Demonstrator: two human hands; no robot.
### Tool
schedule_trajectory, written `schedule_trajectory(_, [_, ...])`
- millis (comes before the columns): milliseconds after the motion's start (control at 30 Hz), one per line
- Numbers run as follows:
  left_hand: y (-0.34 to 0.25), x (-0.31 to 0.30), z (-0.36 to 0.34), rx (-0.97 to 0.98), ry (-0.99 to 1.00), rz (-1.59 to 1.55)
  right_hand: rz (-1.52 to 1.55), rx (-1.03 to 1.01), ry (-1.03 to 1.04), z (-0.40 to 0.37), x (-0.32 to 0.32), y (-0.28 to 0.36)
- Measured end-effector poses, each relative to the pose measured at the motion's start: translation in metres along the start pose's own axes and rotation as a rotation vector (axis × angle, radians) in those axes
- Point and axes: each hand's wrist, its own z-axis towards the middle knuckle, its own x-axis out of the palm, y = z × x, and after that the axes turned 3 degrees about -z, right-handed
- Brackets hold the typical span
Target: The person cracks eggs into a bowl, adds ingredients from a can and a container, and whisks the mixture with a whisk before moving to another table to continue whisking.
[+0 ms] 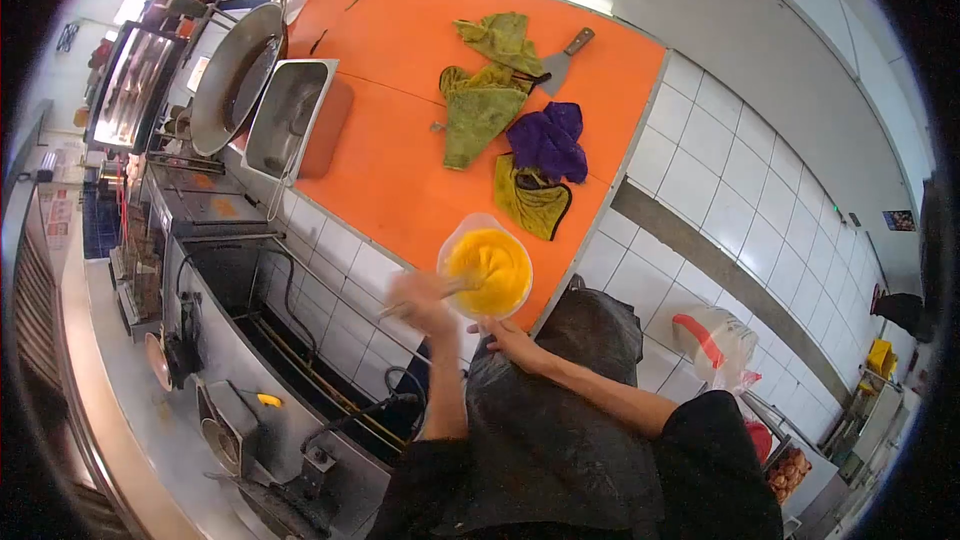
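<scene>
A clear plastic bowl [452,245] of yellow batter [490,270] stands at the near corner of the orange counter [390,170]. My left hand [418,297], blurred by motion, grips a thin stirring utensil [455,287] whose tip is in the batter. My right hand [503,336] is at the bowl's near rim, just below it, with its fingers against the bowl. A black apron [560,420] covers my front below both arms.
On the counter beyond the bowl lie green cloths [480,105], a purple cloth [548,143] and a wooden-handled scraper [565,58]. A steel tray [288,115] and a large round pan [235,75] sit at the left. Cooking equipment [230,420] stands lower left, a plastic bag [715,345] at the right.
</scene>
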Motion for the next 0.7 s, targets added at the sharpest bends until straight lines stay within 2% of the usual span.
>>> schedule_trajectory(33, [0.031, 0.001, -0.01, 0.007, 0.064, 0.153, -0.005, -0.001, 0.036, 0.001, -0.001, 0.001])
schedule_trajectory(67, [0.03, 0.022, -0.012, 0.014, 0.134, 0.304, -0.004, -0.006, 0.036, 0.001, 0.0, 0.006])
schedule_trajectory(100, [0.022, 0.037, -0.011, 0.09, 0.013, 0.324, -0.014, -0.013, 0.031, 0.001, 0.0, 0.011])
schedule_trajectory(133, [0.001, 0.03, -0.011, 0.082, 0.004, 0.333, -0.021, 0.001, 0.037, -0.005, 0.002, 0.009])
schedule_trajectory(200, [-0.029, 0.012, 0.014, -0.062, 0.157, -0.04, -0.058, -0.022, 0.021, 0.0, -0.003, 0.012])
schedule_trajectory(233, [-0.013, 0.011, 0.011, -0.05, 0.024, -0.175, -0.1, -0.031, 0.01, -0.002, -0.003, 0.01])
schedule_trajectory(267, [0.017, 0.003, 0.006, -0.057, 0.028, -0.176, -0.097, -0.03, 0.003, -0.006, -0.005, 0.01])
schedule_trajectory(333, [0.068, -0.012, 0.004, 0.073, 0.242, 0.137, -0.127, -0.007, 0.035, -0.009, -0.004, 0.017])
schedule_trajectory(367, [0.047, 0.001, 0.011, -0.054, 0.155, 0.124, -0.13, -0.016, 0.031, -0.007, -0.006, 0.015])
schedule_trajectory(400, [0.024, -0.011, 0.017, -0.057, 0.145, 0.132, -0.096, -0.023, 0.042, -0.01, -0.002, 0.006])
schedule_trajectory(467, [-0.022, -0.014, 0.036, -0.038, 0.429, -0.181, -0.05, -0.055, 0.034, -0.003, -0.004, 0.008])
schedule_trajectory(500, [-0.012, 0.016, 0.014, 0.037, -0.084, -0.012, -0.078, -0.043, 0.016, -0.005, -0.005, 0.01])
schedule_trajectory(533, [0.006, 0.022, 0.001, 0.037, -0.088, -0.013, -0.117, -0.032, 0.005, -0.006, -0.008, 0.012])
schedule_trajectory(600, [0.052, 0.009, -0.001, -0.051, 0.222, 0.112, -0.096, -0.081, 0.024, -0.006, -0.007, 0.008])
schedule_trajectory(633, [0.065, -0.004, 0.014, -0.113, 0.086, 0.146, -0.08, -0.126, 0.037, -0.006, -0.01, 0.008])
schedule_trajectory(700, [0.002, 0.014, 0.013, -0.115, 0.093, 0.04, -0.09, -0.104, -0.02, -0.009, -0.008, 0.015])
